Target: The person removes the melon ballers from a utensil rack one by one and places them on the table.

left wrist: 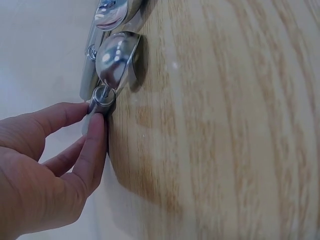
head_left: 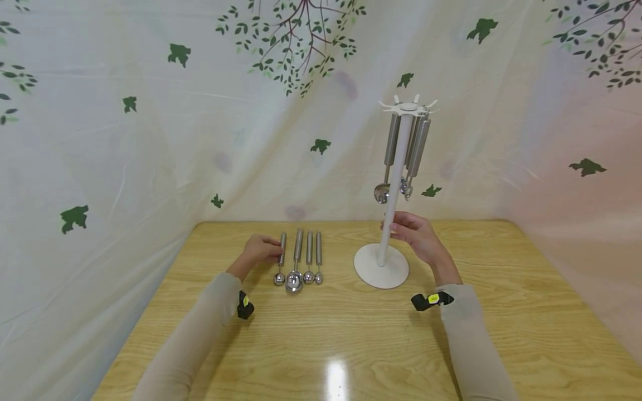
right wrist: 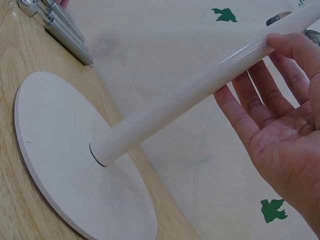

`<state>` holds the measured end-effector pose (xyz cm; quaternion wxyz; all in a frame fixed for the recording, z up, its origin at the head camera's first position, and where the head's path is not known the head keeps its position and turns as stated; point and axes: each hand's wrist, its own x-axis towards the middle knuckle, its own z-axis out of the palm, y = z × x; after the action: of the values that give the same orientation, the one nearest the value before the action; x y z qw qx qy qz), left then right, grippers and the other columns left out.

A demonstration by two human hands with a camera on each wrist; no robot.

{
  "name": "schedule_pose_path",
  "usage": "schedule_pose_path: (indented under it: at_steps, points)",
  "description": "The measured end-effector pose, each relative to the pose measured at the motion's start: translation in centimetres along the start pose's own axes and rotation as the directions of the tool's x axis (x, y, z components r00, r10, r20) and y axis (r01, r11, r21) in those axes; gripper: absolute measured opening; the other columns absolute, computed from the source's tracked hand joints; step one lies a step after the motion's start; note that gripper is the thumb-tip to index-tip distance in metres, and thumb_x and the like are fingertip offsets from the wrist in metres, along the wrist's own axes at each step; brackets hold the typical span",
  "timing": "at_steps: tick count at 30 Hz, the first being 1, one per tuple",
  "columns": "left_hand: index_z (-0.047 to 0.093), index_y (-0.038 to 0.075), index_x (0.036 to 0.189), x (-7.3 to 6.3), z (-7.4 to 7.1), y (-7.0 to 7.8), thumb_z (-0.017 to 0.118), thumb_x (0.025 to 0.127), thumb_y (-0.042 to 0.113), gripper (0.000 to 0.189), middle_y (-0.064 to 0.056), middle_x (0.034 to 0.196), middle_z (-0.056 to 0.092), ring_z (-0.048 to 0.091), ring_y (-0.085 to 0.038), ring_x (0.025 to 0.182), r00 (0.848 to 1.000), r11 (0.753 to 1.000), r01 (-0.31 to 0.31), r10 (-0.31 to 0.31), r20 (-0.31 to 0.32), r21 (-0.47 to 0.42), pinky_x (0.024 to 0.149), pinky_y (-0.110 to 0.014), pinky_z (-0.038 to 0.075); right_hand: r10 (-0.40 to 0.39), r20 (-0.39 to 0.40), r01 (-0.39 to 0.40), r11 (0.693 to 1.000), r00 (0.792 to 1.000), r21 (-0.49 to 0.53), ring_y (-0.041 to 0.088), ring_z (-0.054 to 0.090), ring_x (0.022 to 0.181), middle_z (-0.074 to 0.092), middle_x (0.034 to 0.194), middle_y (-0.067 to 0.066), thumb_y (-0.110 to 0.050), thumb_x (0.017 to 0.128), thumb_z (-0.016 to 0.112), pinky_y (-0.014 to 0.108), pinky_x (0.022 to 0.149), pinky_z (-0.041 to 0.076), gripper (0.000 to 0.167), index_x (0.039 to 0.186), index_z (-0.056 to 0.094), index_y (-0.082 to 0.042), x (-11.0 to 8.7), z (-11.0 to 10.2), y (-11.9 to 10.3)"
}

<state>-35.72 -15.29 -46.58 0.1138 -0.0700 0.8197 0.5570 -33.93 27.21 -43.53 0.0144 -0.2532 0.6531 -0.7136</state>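
My left hand (head_left: pixel 262 249) pinches the handle of a small steel scoop (head_left: pixel 279 279) lying leftmost in a row on the table. In the left wrist view, thumb and fingertips press the end of its handle, near the neck below the round bowl (left wrist: pixel 112 60). A white stand (head_left: pixel 395 192) rises on the right from a round base (right wrist: pixel 55 150). My right hand (head_left: pixel 420 240) grips its pole low down, thumb on one side and fingertips on the other. Several steel utensils with long handles (head_left: pixel 420 147) hang from the hooks at its top.
Right of the held scoop lie a larger scoop (head_left: pixel 294 281) and two small scoops (head_left: pixel 309 276), handles pointing away from me. Everything stands on a wooden table (head_left: pixel 301 345). Behind it hangs a pale curtain (head_left: pixel 251 150) with leaf prints.
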Motion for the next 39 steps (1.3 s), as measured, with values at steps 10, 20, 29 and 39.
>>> schedule_pose_path:
  at_steps: [10, 20, 29, 39]
  points:
    - [0.06, -0.011, 0.13, 0.2, 0.0, 0.0, 0.068, 0.096, 0.001, 0.038, -0.027, 0.125, 0.066, 0.071, -0.024, 0.1, 0.999, 0.999, 0.027, -0.026, 0.019, -0.039, 0.092, -0.035, 0.063, -0.002, 0.004, 0.002, 1.0, 1.0, 0.003, 0.013, 0.072, 0.107, 0.075, 0.117, 0.009, -0.004, 0.102, 0.059, 0.029, 0.093, 0.062, 0.025, 0.124, 0.07, -0.011, 0.1, -0.1, 0.1]
    - [0.06, -0.012, 0.13, 0.5, -0.2, -0.1, 0.069, 0.095, 0.001, 0.039, -0.027, 0.122, 0.068, 0.07, -0.017, 0.088, 0.999, 0.999, 0.027, -0.026, 0.027, -0.043, 0.087, -0.033, 0.064, 0.003, -0.001, -0.003, 1.0, 1.0, 0.004, 0.015, 0.072, 0.108, 0.075, 0.116, 0.009, -0.005, 0.102, 0.06, 0.029, 0.093, 0.062, 0.024, 0.124, 0.069, -0.007, 0.2, -0.1, 0.0]
    - [0.055, -0.013, 0.134, 0.0, 0.0, 0.4, 0.067, 0.096, 0.004, 0.044, -0.031, 0.129, 0.063, 0.069, -0.03, 0.107, 1.0, 0.998, 0.004, -0.003, 0.017, -0.055, 0.097, -0.039, 0.061, 0.003, -0.004, -0.003, 1.0, 1.0, -0.007, 0.017, 0.072, 0.109, 0.075, 0.117, 0.009, -0.005, 0.102, 0.06, 0.029, 0.093, 0.062, 0.028, 0.129, 0.064, 0.002, 0.1, -0.2, 0.0]
    - [0.059, -0.006, 0.136, -1.0, 1.7, 3.3, 0.059, 0.095, 0.007, 0.043, -0.027, 0.131, 0.064, 0.067, -0.04, 0.116, 0.986, 0.994, -0.074, 0.06, -0.153, -0.086, 0.093, -0.035, 0.062, 0.016, 0.025, -0.016, 0.999, 1.0, -0.034, 0.011, 0.07, 0.114, 0.075, 0.12, -0.001, -0.009, 0.104, 0.057, 0.026, 0.097, 0.059, 0.028, 0.13, 0.069, -0.008, 0.1, -0.1, 0.1]
